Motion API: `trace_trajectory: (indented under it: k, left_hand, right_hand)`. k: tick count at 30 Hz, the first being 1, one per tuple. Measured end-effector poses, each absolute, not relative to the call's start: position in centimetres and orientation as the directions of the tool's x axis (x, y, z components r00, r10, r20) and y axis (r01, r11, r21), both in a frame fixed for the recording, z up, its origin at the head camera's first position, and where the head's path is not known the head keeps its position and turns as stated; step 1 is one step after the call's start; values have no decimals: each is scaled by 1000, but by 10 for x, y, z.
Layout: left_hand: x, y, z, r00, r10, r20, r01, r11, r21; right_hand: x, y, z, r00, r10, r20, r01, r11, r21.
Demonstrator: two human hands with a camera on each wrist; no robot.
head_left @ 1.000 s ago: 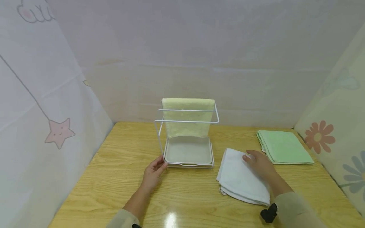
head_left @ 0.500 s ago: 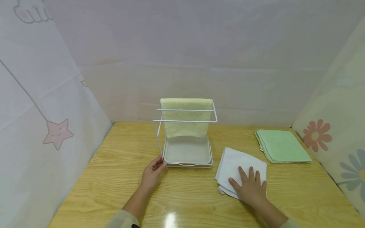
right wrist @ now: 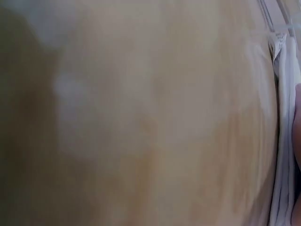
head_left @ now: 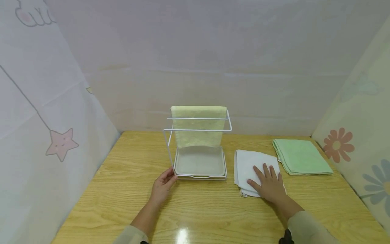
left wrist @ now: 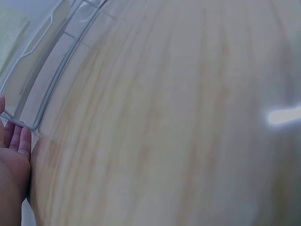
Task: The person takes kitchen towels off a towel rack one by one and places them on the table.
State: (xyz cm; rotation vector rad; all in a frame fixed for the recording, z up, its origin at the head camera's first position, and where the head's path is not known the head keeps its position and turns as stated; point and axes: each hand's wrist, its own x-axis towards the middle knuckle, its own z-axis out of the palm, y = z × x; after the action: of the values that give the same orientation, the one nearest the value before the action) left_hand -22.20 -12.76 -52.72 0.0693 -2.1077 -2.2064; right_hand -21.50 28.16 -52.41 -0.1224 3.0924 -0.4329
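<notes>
My left hand (head_left: 161, 187) holds the front left corner of a white wire towel rack (head_left: 198, 130), thumb in front and fingers at the side. In the left wrist view its fingertips (left wrist: 24, 139) meet the wire base. A pale yellow towel (head_left: 198, 112) hangs folded over the rack's rear bar. To the right of the rack, my right hand (head_left: 269, 185) lies spread on a folded white towel (head_left: 250, 162), palm down. The right wrist view catches only the layered edge of this towel (right wrist: 283, 141) and a bit of the hand.
A folded green towel (head_left: 304, 157) lies at the back right of the wooden table (head_left: 195, 210), just beyond the white one. A shallow pale tray (head_left: 199, 161) sits in the rack's base. Printed cloth walls (head_left: 195, 84) enclose the table's back and sides.
My right hand has gone from the white towel's right edge to flat on top of it. The towel has slid away from me and turned slightly. My left hand stays at the rack's corner.
</notes>
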Motion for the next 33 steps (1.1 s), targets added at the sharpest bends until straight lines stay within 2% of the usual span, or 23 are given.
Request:
trace_trajectory:
  k: [5, 10, 15, 20, 33]
  left_hand:
    - [-222, -128, -527, -995, -95, 37, 41, -40, 998]
    - [-222, -129, -527, -995, -92, 33, 37, -41, 998]
    - [-223, -128, -527, -995, -93, 19, 23, -47, 999]
    - [-224, -129, -528, -995, -93, 23, 30, -65, 997]
    - [-224, -129, -530, -995, -95, 43, 48, -55, 997]
  right_hand:
    - [-225, 286, -522, -996, -88, 9, -87, 961, -261]
    - [-211, 265, -512, -1000, -20, 17, -24, 956, -292]
    - [-185, 239, -502, -997, 21, -74, 44, 945, -324]
    - [-174, 228, -501, -989, -1, -150, 53, 932, -359]
    - [-222, 262, -510, -987, -99, -125, -46, 928, -370]
